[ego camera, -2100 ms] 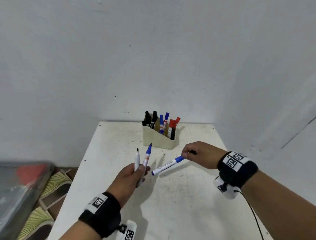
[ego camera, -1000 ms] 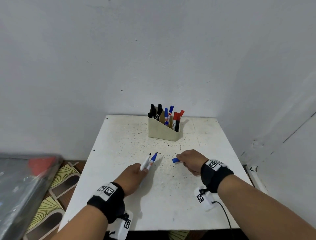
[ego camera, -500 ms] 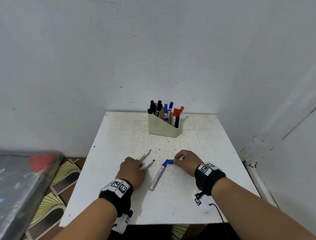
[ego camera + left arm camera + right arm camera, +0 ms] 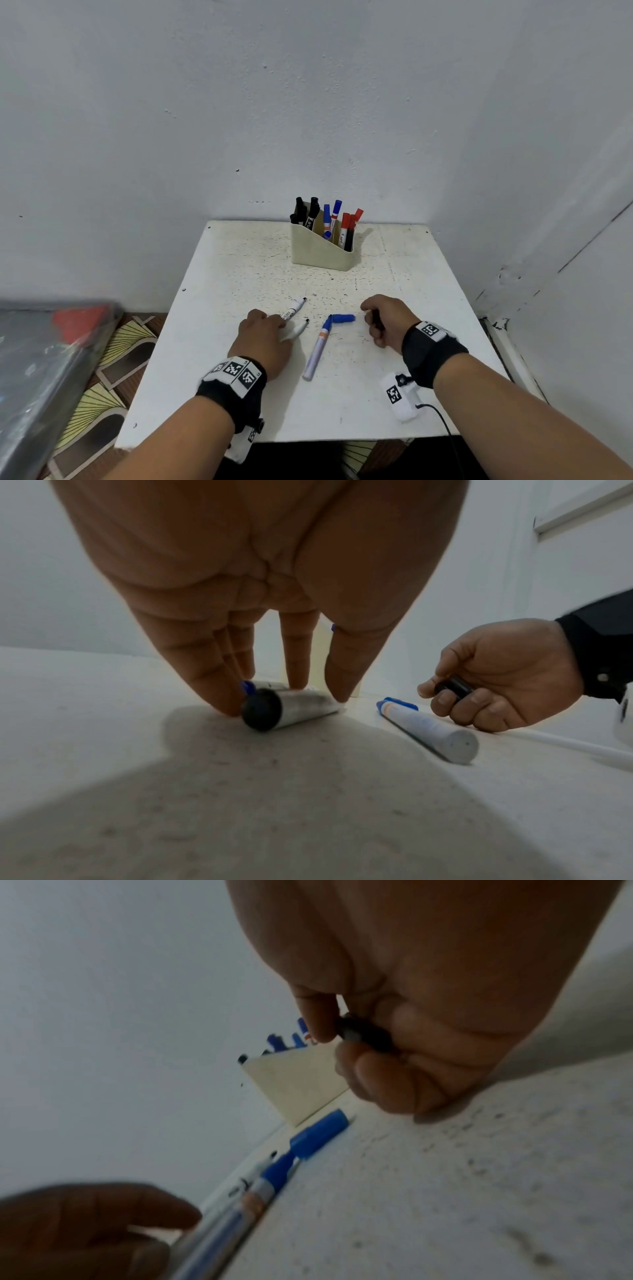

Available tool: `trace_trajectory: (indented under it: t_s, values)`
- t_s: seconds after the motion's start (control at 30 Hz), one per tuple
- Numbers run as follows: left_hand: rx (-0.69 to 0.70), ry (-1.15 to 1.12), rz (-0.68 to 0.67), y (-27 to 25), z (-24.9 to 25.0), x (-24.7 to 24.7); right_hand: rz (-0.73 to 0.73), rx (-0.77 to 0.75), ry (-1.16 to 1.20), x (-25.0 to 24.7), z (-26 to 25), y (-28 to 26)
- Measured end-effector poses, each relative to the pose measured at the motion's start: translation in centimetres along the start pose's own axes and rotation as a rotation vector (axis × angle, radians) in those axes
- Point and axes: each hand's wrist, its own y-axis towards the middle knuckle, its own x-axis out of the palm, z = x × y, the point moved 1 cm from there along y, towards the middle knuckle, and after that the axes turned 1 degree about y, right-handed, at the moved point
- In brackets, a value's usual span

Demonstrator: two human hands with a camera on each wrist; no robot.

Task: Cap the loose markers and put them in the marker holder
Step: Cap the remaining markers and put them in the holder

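Note:
Two white markers with bare black tips lie splayed on the white table. My left hand rests over their rear ends, and its straight fingertips touch the table around one barrel. An uncapped blue marker lies free in the middle, its blue cap loose at its tip. My right hand, to the right of them, curls its fingers round a black cap. The beige marker holder stands at the back.
The holder contains several capped black, blue and red markers. Walls close off the table at the back and right. A grey blurred object with a red patch sits at the left, over a patterned floor.
My left hand has laid its two black-tipped markers on the table. My right hand set down the blue marker and its cap, then drew back to the right, still holding the black cap.

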Motion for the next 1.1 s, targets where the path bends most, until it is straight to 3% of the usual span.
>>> trace_trajectory:
  t_s: [0.1,0.2,0.37,0.5,0.6,0.67,0.8,1.1]
  values:
    - [0.016,0.011,0.093,-0.9,0.7,-0.1,-0.035,0.056,0.202,-1.2,0.1,-0.8]
    - [0.08,0.036,0.151,-2.5,2.6,0.0,-0.045,0.072,0.256,-2.1,0.5,-1.4]
    - [0.121,0.139,-0.002,-3.6,4.9,1.8,-0.006,0.026,0.169,-1.8,0.8,-1.8]
    - [0.095,0.174,0.018,-3.6,5.2,2.1,0.035,-0.067,-0.122,-1.1,0.5,-1.7]
    - [0.096,0.195,0.042,-3.5,5.2,2.1,0.026,-0.336,-0.712,-0.5,0.4,-0.9]
    - [0.086,0.205,0.045,-3.3,5.0,1.9,-0.01,-0.428,-0.927,0.3,0.4,-0.6]
    - [0.099,0.231,0.044,-3.2,4.6,1.8,0.006,-0.472,-1.08,1.4,-0.2,0.0]
    - [0.182,0.116,0.105,-2.9,2.3,1.1,-0.02,-0.566,-1.038,-1.6,-1.4,-2.5]
